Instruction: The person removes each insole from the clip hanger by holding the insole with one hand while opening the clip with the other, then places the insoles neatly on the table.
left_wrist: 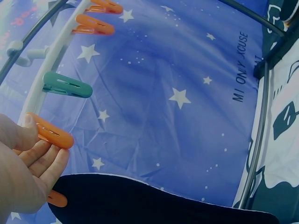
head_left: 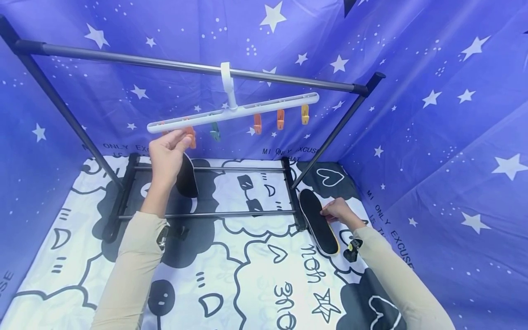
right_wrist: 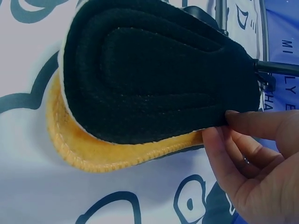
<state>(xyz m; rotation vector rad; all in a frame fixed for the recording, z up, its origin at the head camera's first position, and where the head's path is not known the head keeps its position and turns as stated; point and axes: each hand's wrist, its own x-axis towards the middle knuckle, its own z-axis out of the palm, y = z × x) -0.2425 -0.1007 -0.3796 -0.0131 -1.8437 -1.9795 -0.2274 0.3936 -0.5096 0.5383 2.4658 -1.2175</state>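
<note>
A white clip hanger (head_left: 272, 105) hangs by its hook from a metal rail. My left hand (head_left: 166, 161) is at its left part, thumb and fingers pinching an orange clip (left_wrist: 55, 134). Below the fingers, a dark insole (head_left: 188, 179) hangs at the hanger's left end, where another orange clip (left_wrist: 57, 199) shows at its edge. My right hand (head_left: 341, 213) pinches the side edge of a black insole (head_left: 316, 220) with a white rim, low at the right. Under that insole lies a yellow piece with a stitched edge (right_wrist: 100, 157), mostly covered.
The rail (head_left: 136, 59) belongs to a dark metal rack with a lower frame (head_left: 247, 214). Along the hanger are a green clip (head_left: 215, 132), more orange clips (head_left: 280, 120) and a yellow clip (head_left: 305, 114). Blue star-patterned cloth (head_left: 433, 137) rises behind and beside; a black-and-white printed cloth (head_left: 231, 256) lies below.
</note>
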